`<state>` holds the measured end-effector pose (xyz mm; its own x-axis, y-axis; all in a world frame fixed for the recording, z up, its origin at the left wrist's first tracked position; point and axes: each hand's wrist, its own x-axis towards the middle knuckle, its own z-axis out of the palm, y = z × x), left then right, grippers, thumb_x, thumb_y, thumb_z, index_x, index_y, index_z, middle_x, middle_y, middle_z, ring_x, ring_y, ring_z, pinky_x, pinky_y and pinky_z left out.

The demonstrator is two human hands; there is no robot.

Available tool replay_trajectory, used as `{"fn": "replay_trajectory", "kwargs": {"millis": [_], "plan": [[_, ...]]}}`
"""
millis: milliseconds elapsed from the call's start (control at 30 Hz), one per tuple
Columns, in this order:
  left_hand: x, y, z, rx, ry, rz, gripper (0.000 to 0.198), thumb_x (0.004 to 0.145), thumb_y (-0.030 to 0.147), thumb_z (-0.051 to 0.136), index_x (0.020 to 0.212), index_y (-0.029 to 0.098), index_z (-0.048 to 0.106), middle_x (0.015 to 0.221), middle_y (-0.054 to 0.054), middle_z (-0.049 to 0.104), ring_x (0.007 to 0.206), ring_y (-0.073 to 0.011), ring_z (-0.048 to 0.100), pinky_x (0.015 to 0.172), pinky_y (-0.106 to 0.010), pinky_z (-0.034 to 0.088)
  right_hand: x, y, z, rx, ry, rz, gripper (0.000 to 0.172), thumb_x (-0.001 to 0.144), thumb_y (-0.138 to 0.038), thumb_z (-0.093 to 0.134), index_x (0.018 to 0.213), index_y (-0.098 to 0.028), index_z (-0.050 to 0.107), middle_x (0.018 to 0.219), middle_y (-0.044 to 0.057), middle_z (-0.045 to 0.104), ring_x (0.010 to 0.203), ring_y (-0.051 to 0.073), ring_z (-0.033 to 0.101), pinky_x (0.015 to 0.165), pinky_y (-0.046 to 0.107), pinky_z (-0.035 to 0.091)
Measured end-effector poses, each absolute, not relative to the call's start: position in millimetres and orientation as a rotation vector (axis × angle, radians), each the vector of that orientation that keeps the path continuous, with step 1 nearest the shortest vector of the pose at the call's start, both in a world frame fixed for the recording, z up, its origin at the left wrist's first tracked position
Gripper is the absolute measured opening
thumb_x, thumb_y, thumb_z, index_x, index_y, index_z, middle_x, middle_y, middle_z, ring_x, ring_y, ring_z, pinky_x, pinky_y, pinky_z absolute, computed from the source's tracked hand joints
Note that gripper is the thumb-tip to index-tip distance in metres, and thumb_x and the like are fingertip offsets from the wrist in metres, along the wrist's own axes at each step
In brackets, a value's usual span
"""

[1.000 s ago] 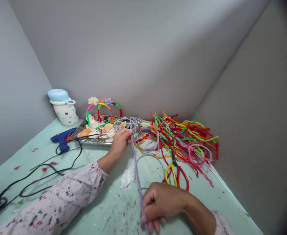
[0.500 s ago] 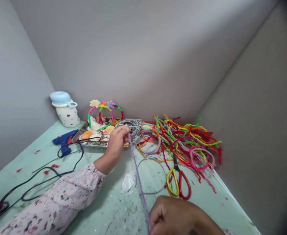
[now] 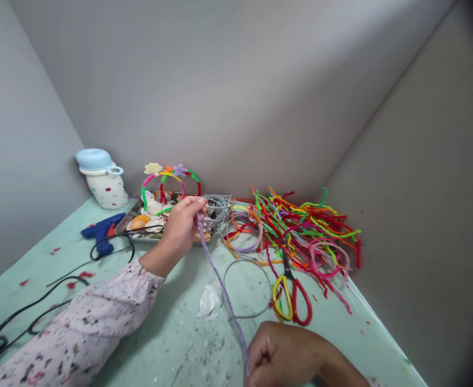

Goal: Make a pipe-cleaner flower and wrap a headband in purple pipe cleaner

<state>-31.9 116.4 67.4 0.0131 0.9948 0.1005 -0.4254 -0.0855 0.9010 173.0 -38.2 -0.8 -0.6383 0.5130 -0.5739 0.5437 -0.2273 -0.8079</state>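
A long purple pipe cleaner (image 3: 219, 277) runs between my two hands across the table. My left hand (image 3: 185, 220) pinches its far end near the tray's right side. At the bottom of the view, my right hand (image 3: 279, 352) is closed around the near end. The strand bows slightly rather than lying straight. Beneath and beside it lie a single grey wire ring (image 3: 269, 290) and a crumpled white scrap (image 3: 209, 299). Scissors (image 3: 292, 295) with one yellow and one red handle rest right of the ring, their blades partly under pipe cleaners.
A coil of grey wire (image 3: 220, 208) sits by a metal tray (image 3: 140, 239) with shells and colourful flowered headbands (image 3: 163, 174). A heap of pipe cleaners (image 3: 301, 220) spreads at right. At left are a blue glue gun (image 3: 102, 234), its black cord (image 3: 30, 301) and a bottle (image 3: 106, 188).
My left hand has shifted left and slightly up with its end of the purple pipe cleaner. The strand has gone from nearly straight to slightly bowed. My right hand has barely moved.
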Motion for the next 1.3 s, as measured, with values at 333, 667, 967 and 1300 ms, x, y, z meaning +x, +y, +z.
{"fn": "replay_trajectory", "kwargs": {"millis": [333,667,967,1300], "plan": [[-32,109,80,1.087,0.838,1.546,0.029,0.081,0.042,0.057,0.091,0.015,0.064,0.082,-0.003,0.061,0.061,-0.0087,0.052,0.052,-0.019,0.037,191,-36,10,1.138,1.844,-2.437,0.038,0.066,-0.043,0.074,0.086,-0.011,0.075,0.066,0.002,0.063,0.057,0.007,0.057,0.054,0.016,0.045],[-24,64,114,1.486,0.907,1.607,0.012,0.079,0.03,0.061,0.08,0.018,0.063,0.071,0.001,0.057,0.063,-0.0101,0.049,0.061,-0.02,0.039,253,-22,35,1.443,2.241,-2.526,0.036,0.07,-0.05,0.069,0.072,-0.014,0.07,0.072,0.003,0.059,0.055,0.009,0.048,0.051,0.022,0.038],[1,34,49,2.367,0.855,0.062,0.018,0.064,0.036,0.07,0.063,0.02,0.063,0.053,0.0,0.054,0.045,-0.011,0.039,0.046,-0.024,0.026,277,-22,51,1.918,2.373,-2.451,0.035,0.071,-0.05,0.069,0.072,-0.015,0.065,0.07,0.003,0.058,0.054,0.01,0.048,0.049,0.023,0.037],[6,30,31,2.445,0.914,0.009,0.014,0.054,0.011,0.055,0.044,0.019,0.049,0.039,0.002,0.038,0.038,-0.0075,0.02,0.044,-0.025,0.025,275,-18,42,1.98,2.318,-2.371,0.035,0.072,-0.049,0.069,0.076,-0.015,0.065,0.068,0.001,0.057,0.057,0.009,0.049,0.052,0.022,0.038]]}}
